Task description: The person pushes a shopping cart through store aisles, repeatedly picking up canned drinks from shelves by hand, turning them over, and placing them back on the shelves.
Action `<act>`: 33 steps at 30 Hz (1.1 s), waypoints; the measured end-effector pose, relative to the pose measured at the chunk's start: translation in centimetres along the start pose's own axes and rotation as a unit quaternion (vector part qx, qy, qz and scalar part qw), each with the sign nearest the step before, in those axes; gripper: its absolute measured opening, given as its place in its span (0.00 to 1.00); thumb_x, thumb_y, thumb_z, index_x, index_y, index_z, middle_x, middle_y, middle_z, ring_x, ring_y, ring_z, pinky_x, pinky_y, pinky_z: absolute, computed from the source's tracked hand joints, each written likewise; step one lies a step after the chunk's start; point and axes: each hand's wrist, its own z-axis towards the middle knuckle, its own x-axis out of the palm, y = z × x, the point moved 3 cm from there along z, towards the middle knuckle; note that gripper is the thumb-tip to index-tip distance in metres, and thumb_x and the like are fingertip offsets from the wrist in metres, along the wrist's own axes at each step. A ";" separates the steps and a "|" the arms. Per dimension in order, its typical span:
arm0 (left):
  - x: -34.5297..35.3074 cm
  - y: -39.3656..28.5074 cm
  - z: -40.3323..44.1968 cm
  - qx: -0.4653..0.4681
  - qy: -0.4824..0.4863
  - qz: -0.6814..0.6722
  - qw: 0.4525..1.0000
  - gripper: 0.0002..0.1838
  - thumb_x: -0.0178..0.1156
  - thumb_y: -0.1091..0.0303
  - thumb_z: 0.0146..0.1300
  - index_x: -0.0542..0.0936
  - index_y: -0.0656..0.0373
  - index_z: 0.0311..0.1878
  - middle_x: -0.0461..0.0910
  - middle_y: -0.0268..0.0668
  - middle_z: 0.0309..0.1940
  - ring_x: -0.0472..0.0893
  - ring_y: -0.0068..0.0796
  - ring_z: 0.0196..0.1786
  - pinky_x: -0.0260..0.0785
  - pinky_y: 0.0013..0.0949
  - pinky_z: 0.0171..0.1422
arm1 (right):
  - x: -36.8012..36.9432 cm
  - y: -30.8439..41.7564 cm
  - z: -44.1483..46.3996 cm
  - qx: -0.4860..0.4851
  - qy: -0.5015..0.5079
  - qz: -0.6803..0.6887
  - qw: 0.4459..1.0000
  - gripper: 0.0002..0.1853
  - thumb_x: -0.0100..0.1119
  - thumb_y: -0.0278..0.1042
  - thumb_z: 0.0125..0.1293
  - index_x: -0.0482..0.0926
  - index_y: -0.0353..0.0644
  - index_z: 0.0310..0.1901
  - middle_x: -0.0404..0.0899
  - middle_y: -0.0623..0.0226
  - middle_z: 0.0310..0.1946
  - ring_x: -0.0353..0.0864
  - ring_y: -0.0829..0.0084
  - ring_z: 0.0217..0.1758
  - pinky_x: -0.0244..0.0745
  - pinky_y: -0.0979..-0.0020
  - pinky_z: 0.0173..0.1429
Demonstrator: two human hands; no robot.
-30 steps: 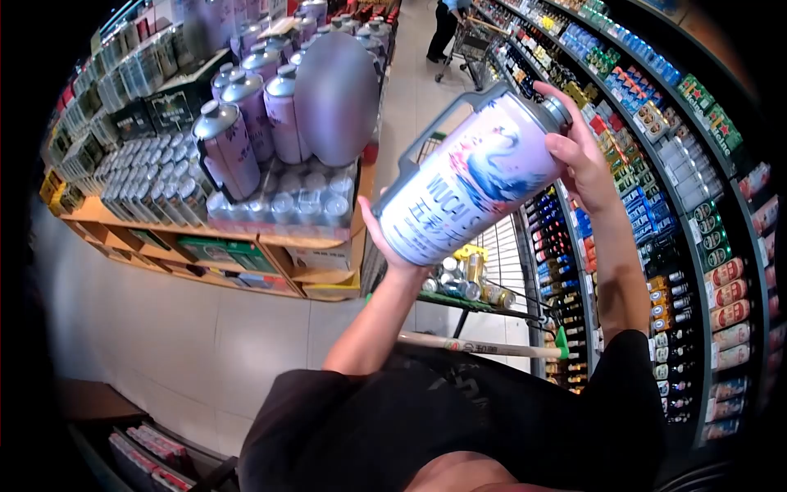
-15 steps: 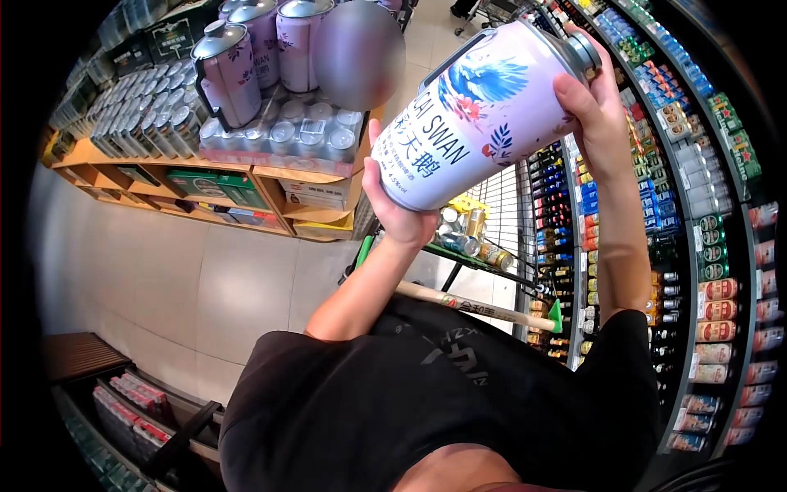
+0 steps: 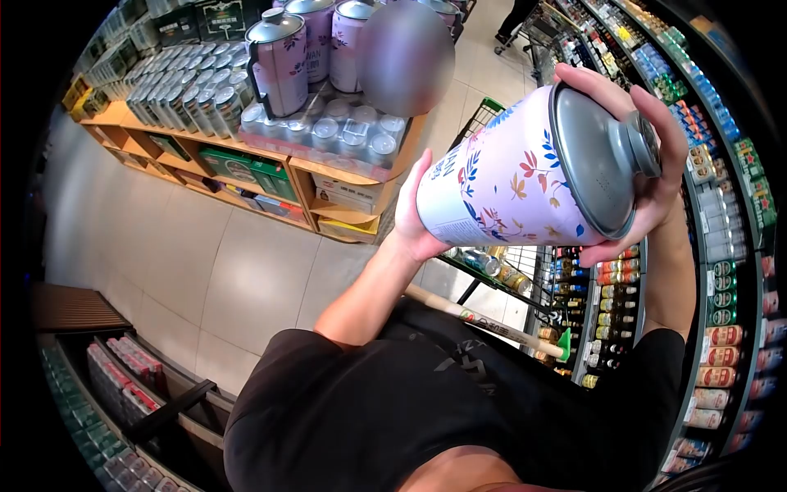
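I hold a large lavender beer can (image 3: 508, 176) in both hands, tilted on its side in front of my chest. Leaf and flower prints cover its wall, and its grey metal lid with a round cap faces right, towards me. My left hand (image 3: 416, 215) cups the base end, its fingers partly hidden behind the can. Around the lid end wraps my right hand (image 3: 662, 156), with fingers over the top and the thumb side below. Beneath the can stands a shopping cart (image 3: 512, 334) with several drink cans (image 3: 502, 271) inside.
At the left, a wooden display shelf (image 3: 303, 193) carries several matching lavender cans (image 3: 281, 70) and packs of silver cans (image 3: 197, 98). Tall shelves of bottles and cans (image 3: 721, 336) line the right. A dark bin with red packs (image 3: 123, 373) stands at lower left.
The can has been turned in my hands: its lid and leaf-printed side now show, and most lettering has rotated away. My view has shifted, so the display appears further right.
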 end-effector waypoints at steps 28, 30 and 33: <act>-1.2 -6.0 -3.8 0.042 -0.073 -0.055 0.995 0.30 0.35 0.48 0.72 0.69 0.55 0.68 0.71 0.46 0.65 0.72 0.52 0.65 0.60 0.64 0.68 | 1.9 -3.7 6.3 0.234 -0.024 0.149 0.961 0.53 0.77 0.40 0.42 0.58 0.44 0.72 0.71 0.54 0.63 0.74 0.63 0.63 0.67 0.65 0.69; -2.0 -7.1 -4.3 0.043 -0.130 -0.064 0.988 0.32 0.32 0.45 0.73 0.68 0.56 0.69 0.71 0.46 0.65 0.71 0.52 0.66 0.58 0.66 0.68 | 2.4 -5.2 6.1 0.308 -0.045 0.140 0.940 0.55 0.76 0.49 0.40 0.59 0.44 0.72 0.72 0.55 0.62 0.73 0.63 0.64 0.67 0.64 0.69; -2.7 -8.1 -5.0 0.077 -0.127 -0.117 0.982 0.33 0.31 0.43 0.74 0.68 0.56 0.68 0.70 0.46 0.65 0.71 0.52 0.65 0.58 0.68 0.68 | 3.5 -7.0 6.6 0.354 -0.067 0.154 0.920 0.53 0.74 0.52 0.42 0.60 0.44 0.71 0.76 0.60 0.54 0.77 0.67 0.56 0.69 0.67 0.64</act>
